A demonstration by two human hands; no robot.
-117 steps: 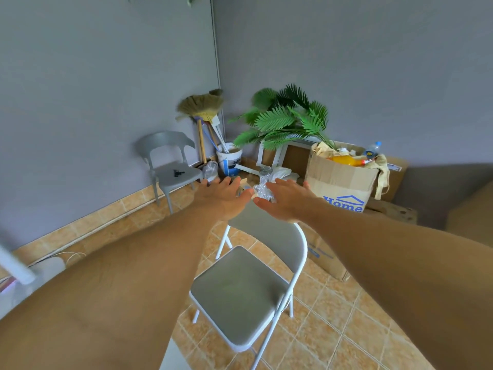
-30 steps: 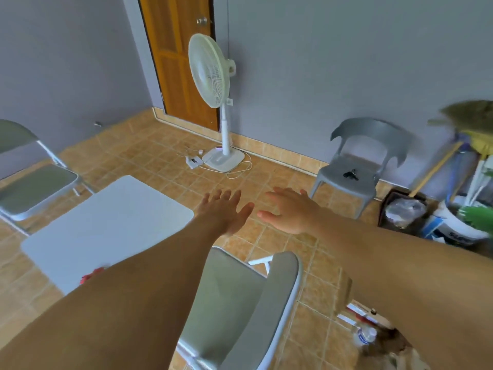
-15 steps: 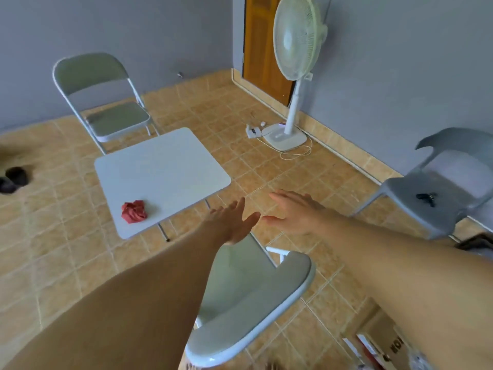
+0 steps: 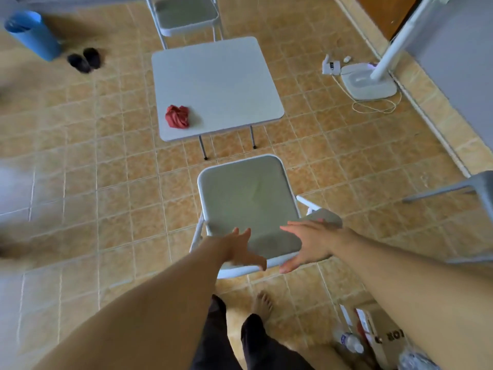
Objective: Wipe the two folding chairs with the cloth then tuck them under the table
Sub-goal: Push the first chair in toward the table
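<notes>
Red cloth (image 4: 177,116), grey table (image 4: 226,76).

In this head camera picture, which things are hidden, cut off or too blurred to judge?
- Far folding chair: its backrest is cut off by the top edge.
- Near folding chair: its backrest is mostly covered by the left hand and right hand; firm grip or only touch is unclear.
- Red cloth on the table: crumpled, so wet or dry is unknowable.
- Left edge: motion blur hides what is there.
- Fan stand: its head is out of frame.
</notes>
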